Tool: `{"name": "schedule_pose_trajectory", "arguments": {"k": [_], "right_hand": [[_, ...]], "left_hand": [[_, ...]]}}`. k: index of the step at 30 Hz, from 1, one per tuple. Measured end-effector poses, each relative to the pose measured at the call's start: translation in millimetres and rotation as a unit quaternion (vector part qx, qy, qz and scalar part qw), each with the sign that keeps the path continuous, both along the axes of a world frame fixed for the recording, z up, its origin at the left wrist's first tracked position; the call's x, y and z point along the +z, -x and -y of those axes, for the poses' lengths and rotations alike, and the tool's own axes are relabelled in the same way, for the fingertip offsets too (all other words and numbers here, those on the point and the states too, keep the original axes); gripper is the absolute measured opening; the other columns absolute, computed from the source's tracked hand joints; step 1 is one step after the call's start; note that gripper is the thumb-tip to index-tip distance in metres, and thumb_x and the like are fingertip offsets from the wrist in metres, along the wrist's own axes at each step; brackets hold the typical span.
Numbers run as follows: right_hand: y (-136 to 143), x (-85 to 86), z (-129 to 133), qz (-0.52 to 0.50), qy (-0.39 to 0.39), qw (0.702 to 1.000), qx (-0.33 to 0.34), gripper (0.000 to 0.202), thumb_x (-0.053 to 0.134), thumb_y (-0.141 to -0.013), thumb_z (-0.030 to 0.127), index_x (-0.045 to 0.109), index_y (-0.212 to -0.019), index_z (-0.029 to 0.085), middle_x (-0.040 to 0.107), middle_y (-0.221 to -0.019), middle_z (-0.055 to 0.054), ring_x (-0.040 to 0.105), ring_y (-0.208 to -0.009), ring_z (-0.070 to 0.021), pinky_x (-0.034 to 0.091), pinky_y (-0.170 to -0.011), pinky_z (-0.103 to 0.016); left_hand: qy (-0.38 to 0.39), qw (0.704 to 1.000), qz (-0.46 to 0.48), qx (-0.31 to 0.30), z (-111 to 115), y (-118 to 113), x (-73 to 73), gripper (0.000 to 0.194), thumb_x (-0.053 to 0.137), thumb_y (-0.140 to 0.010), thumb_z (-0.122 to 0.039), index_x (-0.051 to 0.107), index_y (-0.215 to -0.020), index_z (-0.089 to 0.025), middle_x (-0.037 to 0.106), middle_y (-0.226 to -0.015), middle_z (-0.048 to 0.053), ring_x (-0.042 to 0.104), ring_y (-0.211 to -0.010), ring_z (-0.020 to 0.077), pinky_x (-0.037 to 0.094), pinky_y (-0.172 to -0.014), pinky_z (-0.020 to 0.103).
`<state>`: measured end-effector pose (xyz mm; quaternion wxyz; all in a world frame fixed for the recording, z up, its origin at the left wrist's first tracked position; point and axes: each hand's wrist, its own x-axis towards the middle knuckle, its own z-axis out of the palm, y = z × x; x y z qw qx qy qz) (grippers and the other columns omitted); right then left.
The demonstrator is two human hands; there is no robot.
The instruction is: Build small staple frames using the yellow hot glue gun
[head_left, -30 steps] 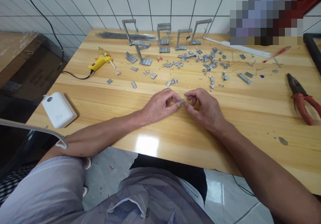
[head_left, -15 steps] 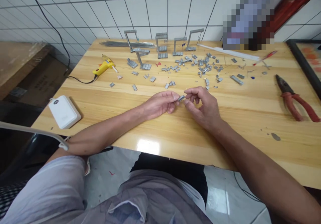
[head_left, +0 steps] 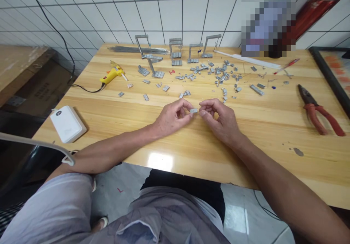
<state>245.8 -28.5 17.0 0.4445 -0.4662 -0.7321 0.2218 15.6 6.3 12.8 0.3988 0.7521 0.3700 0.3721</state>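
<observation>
1. In the head view, our left hand (head_left: 172, 117) pinches a small grey metal piece (head_left: 193, 110) between the thumb and the forefinger. The piece is at the tips of these fingers, on the side which faces the other hand, above the wooden table (head_left: 205, 156).
2. Our right hand (head_left: 222, 122) is half curled, just beside the piece, and a narrow gap seems to separate them. Whether its fingertips pinch something very small, we cannot tell.
3. Just beyond the left hand we see a little group of metal pieces (head_left: 181, 95), lying on the table. Farther beyond the right hand, many metal scraps (head_left: 220, 70) are scattered, and a flat metal bar (head_left: 256, 90) lies to the right of them.
4. Well beyond both hands, near the tiled wall (head_left: 169, 14), there stand several metal frames (head_left: 177, 63) on flat bases. Left of them, and partly behind, is a bundle of thin rods (head_left: 123, 49).
5. To the left of our left hand, and farther away, lies a yellow glue gun (head_left: 111, 74). A white box (head_left: 68, 124) is nearer to the left forearm.
6. Well to the right of our right hand are pliers (head_left: 311, 107) with red handles. Beyond them lies a red pen (head_left: 287, 66), near the end of a white strip (head_left: 254, 61).
</observation>
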Motion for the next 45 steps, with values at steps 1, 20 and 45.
{"name": "schedule_pose_trajectory", "arguments": {"k": [1, 20, 45], "right_hand": [[0.0, -0.6, -0.3, 0.009, -0.002, 1.0, 0.003, 0.018, 0.067, -0.102, 0.031, 0.072, -0.118, 0.026, 0.079, -0.095, -0.003, 0.069, -0.076, -0.019, 0.058, -0.074, -0.036], [-0.7, -9.7, -5.1, 0.068, -0.119, 0.99, 0.042, 0.015, 0.072, -0.101, 0.015, 0.075, -0.109, 0.028, 0.075, -0.085, 0.0, 0.07, -0.074, -0.0171, 0.054, -0.069, -0.032], [3.8, -2.1, -0.5, -0.114, 0.124, 0.986, 0.004, 0.035, 0.085, -0.095, 0.053, 0.071, -0.115, 0.027, 0.076, -0.095, -0.002, 0.065, -0.074, -0.0167, 0.054, -0.067, -0.033]], "left_hand": [[-0.048, 0.999, -0.014, 0.002, 0.8, 0.4, 0.0, 0.016, 0.079, -0.099, -0.035, 0.07, -0.106, -0.022, 0.068, -0.077, -0.004, 0.058, -0.063, 0.011, 0.049, -0.062, 0.025], [-0.27, 0.962, -0.046, -0.01, -2.8, 0.4, -10.7, 0.008, 0.074, -0.103, -0.018, 0.067, -0.106, -0.021, 0.074, -0.092, 0.0, 0.064, -0.075, 0.0115, 0.05, -0.069, 0.025], [-0.329, 0.94, -0.089, 0.036, -3.9, -0.6, -12.5, 0.013, 0.068, -0.112, -0.034, 0.065, -0.107, -0.022, 0.076, -0.093, 0.001, 0.069, -0.08, 0.0148, 0.052, -0.074, 0.03]]}}
